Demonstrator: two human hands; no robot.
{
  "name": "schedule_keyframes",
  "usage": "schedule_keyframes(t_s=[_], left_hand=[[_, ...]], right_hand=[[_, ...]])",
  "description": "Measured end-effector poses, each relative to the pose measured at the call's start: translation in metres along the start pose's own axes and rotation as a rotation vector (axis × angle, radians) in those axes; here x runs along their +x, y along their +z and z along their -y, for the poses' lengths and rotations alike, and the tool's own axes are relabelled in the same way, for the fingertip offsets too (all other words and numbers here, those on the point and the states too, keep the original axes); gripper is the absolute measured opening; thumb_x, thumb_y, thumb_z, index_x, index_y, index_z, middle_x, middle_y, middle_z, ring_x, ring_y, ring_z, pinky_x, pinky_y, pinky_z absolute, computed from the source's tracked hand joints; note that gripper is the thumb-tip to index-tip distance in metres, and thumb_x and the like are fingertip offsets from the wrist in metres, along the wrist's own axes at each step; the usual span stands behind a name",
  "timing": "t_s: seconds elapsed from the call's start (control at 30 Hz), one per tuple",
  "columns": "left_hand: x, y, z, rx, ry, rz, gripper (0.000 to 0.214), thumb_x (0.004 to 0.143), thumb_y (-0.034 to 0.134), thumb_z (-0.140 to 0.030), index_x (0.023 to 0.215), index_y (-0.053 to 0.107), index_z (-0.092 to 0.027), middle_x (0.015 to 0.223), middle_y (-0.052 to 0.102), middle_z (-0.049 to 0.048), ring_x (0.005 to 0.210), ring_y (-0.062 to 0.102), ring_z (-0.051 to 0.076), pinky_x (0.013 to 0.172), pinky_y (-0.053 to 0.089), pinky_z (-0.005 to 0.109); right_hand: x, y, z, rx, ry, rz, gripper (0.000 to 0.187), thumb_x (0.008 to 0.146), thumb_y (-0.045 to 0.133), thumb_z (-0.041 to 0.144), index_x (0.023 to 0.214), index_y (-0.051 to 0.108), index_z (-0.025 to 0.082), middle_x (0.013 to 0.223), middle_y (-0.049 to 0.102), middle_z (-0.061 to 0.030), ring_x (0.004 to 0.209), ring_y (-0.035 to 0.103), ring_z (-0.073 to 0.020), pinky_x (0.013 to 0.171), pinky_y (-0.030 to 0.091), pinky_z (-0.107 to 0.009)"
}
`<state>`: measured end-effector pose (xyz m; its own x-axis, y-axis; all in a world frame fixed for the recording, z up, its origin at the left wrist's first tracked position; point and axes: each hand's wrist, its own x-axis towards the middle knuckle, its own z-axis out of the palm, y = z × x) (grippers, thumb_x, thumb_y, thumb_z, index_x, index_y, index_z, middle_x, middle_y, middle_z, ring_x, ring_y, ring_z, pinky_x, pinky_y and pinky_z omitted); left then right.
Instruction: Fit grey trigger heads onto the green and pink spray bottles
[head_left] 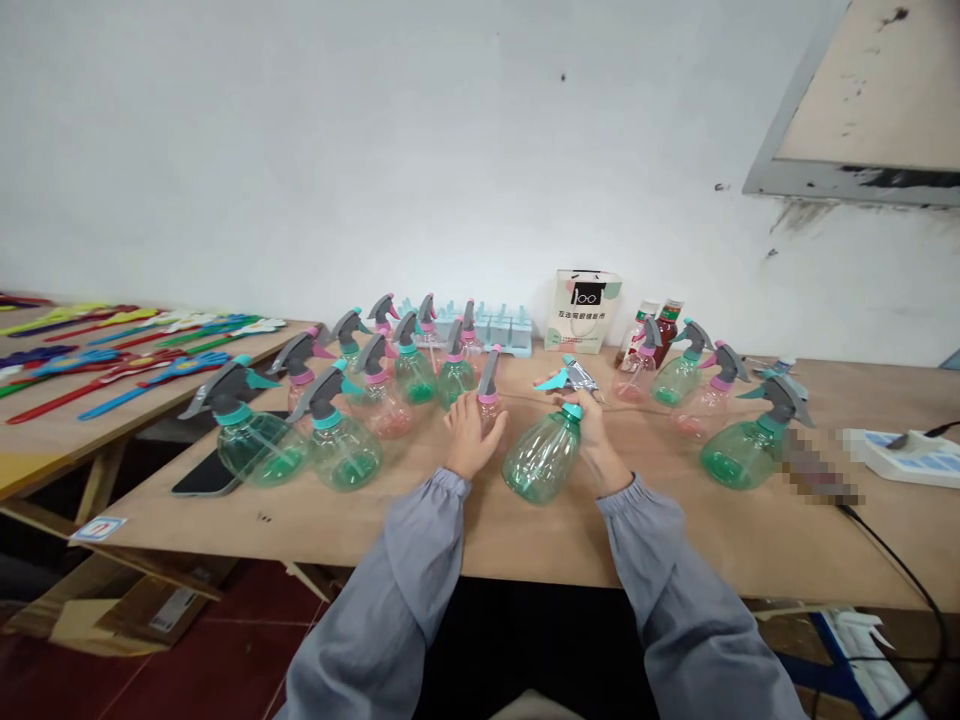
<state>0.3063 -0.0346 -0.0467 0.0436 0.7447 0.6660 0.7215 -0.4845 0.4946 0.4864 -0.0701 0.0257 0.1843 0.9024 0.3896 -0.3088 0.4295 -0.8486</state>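
My left hand (472, 432) is closed around the body of a pink spray bottle (490, 376), whose grey head and pink collar show above the fingers. In my right hand (598, 432) is a green spray bottle (541, 458), gripped near its neck. That bottle leans to the right, and its teal nozzle points left. Some of its head is hidden by my fingers. Left of my hands stand several more spray bottles, including a green one (345, 455) and a pink one (384, 400). Others are on the right, among them a pink bottle (705, 405) and a green bottle (742, 455).
A paper bag (581, 315) and red-brown sauce bottles (666, 330) stand by the wall. Behind the left bottles is a light-blue rack (510, 335). A phone (206, 475) lies at left, a white power strip (915, 458) at right. Colourful hand-shaped strips (120, 378) cover the left table.
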Motion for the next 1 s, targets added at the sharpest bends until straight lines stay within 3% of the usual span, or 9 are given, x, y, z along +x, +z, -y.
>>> schedule_keyframes(t_s=[0.1, 0.23, 0.47, 0.67, 0.87, 1.0], left_hand=[[0.0002, -0.001, -0.0001, -0.009, 0.001, 0.008, 0.044, 0.09, 0.058, -0.045, 0.122, 0.053, -0.015, 0.117, 0.06, 0.0166, 0.113, 0.056, 0.032, 0.095, 0.043, 0.045], [0.0007, -0.0021, -0.0007, -0.014, -0.004, 0.01, 0.046, 0.09, 0.058, -0.045, 0.124, 0.052, -0.015, 0.119, 0.059, 0.0167, 0.114, 0.056, 0.032, 0.096, 0.042, 0.045], [0.0008, -0.0018, 0.0005, -0.027, -0.002, 0.019, 0.044, 0.09, 0.06, -0.043, 0.123, 0.052, -0.016, 0.119, 0.06, 0.0169, 0.115, 0.057, 0.032, 0.096, 0.042, 0.045], [0.0009, 0.0011, 0.0025, -0.129, 0.017, 0.042, 0.039, 0.092, 0.058, -0.038, 0.124, 0.049, -0.018, 0.112, 0.065, 0.0129, 0.115, 0.062, 0.03, 0.1, 0.042, 0.045], [0.0021, 0.0003, 0.0032, -0.157, 0.003, 0.053, 0.036, 0.091, 0.061, -0.038, 0.119, 0.052, -0.018, 0.111, 0.066, 0.0118, 0.112, 0.064, 0.03, 0.097, 0.044, 0.044], [0.0021, 0.0009, 0.0042, -0.164, 0.014, 0.054, 0.036, 0.091, 0.061, -0.038, 0.119, 0.052, -0.019, 0.111, 0.066, 0.0114, 0.112, 0.064, 0.029, 0.097, 0.045, 0.044]], right_hand=[[-0.0009, -0.0033, 0.0006, -0.001, 0.03, 0.051, 0.013, 0.054, 0.057, 0.03, 0.066, 0.056, 0.026, 0.063, 0.065, 0.002, 0.068, 0.064, -0.0194, 0.07, 0.052, -0.032], [-0.0002, -0.0086, 0.0019, -0.016, -0.011, 0.02, 0.013, 0.053, 0.056, 0.031, 0.065, 0.057, 0.025, 0.061, 0.064, 0.0026, 0.062, 0.06, -0.017, 0.068, 0.052, -0.031], [-0.0003, -0.008, -0.002, 0.003, 0.054, 0.038, 0.019, 0.052, 0.058, 0.03, 0.071, 0.061, 0.028, 0.066, 0.068, 0.0009, 0.078, 0.069, -0.0245, 0.077, 0.055, -0.037], [-0.0018, -0.0092, 0.0003, -0.026, -0.017, -0.027, 0.011, 0.053, 0.056, 0.032, 0.062, 0.058, 0.026, 0.059, 0.063, 0.0019, 0.061, 0.061, -0.0186, 0.069, 0.054, -0.034], [-0.0039, -0.0057, -0.0003, -0.009, 0.056, 0.047, 0.015, 0.053, 0.06, 0.03, 0.068, 0.059, 0.027, 0.064, 0.069, 0.0019, 0.07, 0.068, -0.022, 0.07, 0.055, -0.034], [-0.0034, -0.008, -0.0019, 0.003, 0.053, 0.004, 0.012, 0.053, 0.057, 0.033, 0.063, 0.058, 0.026, 0.058, 0.066, 0.0012, 0.061, 0.065, -0.0198, 0.066, 0.055, -0.033]])
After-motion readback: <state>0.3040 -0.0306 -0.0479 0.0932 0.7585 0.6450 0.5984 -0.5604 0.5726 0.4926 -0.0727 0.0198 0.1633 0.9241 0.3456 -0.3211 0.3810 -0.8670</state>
